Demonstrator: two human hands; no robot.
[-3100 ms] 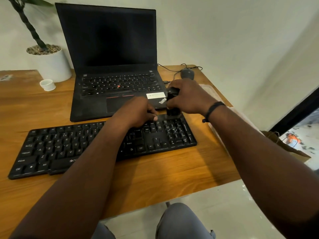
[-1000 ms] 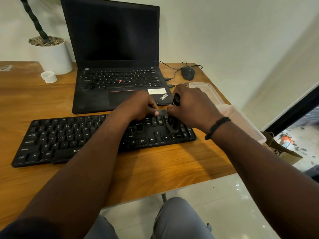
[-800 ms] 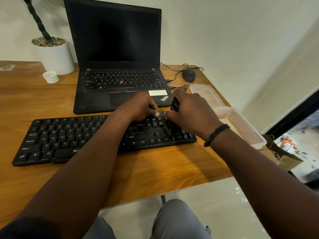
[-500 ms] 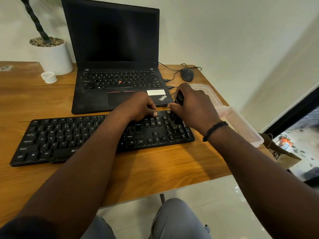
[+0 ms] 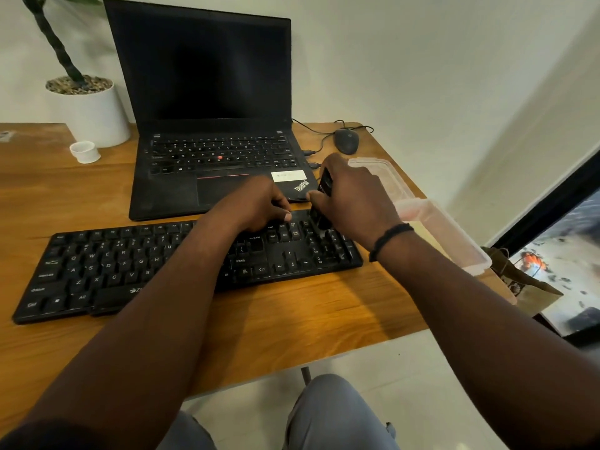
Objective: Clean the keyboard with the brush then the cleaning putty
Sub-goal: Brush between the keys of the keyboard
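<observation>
Brush tilted upright again, right hand clutching it (bristles on matte keyboard); left hand curled, empty.

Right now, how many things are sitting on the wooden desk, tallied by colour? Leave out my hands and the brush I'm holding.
Black: 3 - flat black external keyboard, open black laptop, black corded mouse
White: 2 - white cylindrical plant pot, small white cap
Clear: 2 - two clear plastic containers, far and near
Total: 7
</observation>
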